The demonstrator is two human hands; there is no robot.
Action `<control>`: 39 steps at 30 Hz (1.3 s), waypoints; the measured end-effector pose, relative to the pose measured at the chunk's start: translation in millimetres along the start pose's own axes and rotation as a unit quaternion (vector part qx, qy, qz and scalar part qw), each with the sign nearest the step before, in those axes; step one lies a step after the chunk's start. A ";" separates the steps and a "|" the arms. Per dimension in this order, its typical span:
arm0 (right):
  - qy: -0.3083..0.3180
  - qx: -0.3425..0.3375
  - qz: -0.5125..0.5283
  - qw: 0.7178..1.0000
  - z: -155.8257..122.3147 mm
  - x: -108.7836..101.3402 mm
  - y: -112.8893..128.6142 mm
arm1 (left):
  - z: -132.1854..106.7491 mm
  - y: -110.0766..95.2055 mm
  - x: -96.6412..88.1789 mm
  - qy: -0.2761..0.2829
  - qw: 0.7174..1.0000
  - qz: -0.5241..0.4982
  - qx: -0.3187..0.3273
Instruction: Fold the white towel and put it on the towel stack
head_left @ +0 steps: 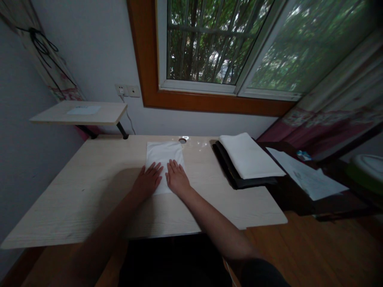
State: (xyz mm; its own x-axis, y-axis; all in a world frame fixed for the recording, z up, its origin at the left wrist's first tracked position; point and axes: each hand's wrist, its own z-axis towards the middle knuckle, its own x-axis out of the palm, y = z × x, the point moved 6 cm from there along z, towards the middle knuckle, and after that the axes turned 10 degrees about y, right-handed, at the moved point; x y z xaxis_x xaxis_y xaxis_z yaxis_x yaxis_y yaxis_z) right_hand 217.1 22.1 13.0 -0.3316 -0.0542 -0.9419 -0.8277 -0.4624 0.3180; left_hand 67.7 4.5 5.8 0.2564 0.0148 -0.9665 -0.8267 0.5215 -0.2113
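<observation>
A white cloth (165,150), folded into a flat rectangle, lies on the pale wooden desk (74,187). My left hand (149,179) rests flat on the cloth's left side, fingers stretched forward and slightly apart. On its right side lies my right hand (177,176), also palm down with the fingers extended. Faint creases run across the cloth's far part, and some of its near part is covered by my hands. Neither hand grips anything.
To the right, a stack of folded white fabric (248,155) sits on black folded material (223,163). A raised shelf (104,115) stands at the back left. A paper sheet (305,173) lies on a dark surface beyond the desk. A window (221,40) is behind.
</observation>
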 end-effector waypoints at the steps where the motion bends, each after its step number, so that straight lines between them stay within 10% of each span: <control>1: -0.001 0.000 0.000 1.000 -4.9 2.7 0.9 | -2.3 1.5 -0.4 0.002 1.000 -0.002 0.001; 11: -0.037 -0.021 0.058 0.997 -62.3 -33.9 -59.4 | -24.6 9.8 -11.5 0.000 0.999 -0.029 0.035; 17: 0.012 -0.119 0.080 0.990 -99.9 -45.1 -50.6 | -52.0 -11.3 -18.7 0.012 0.990 -0.026 0.138; 39: 0.016 -0.182 -0.067 0.981 -115.1 -55.6 -45.6 | -72.6 -20.0 -46.3 0.074 0.983 0.064 0.156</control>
State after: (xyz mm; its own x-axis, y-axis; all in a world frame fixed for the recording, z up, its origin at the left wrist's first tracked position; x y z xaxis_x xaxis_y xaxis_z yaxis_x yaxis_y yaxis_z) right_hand 325.4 -55.6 38.4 -0.2114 0.0029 -0.9774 -0.6446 -0.7521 0.1371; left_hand 36.0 -68.6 44.2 0.0655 -0.0148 -0.9977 -0.6471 0.7605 -0.0538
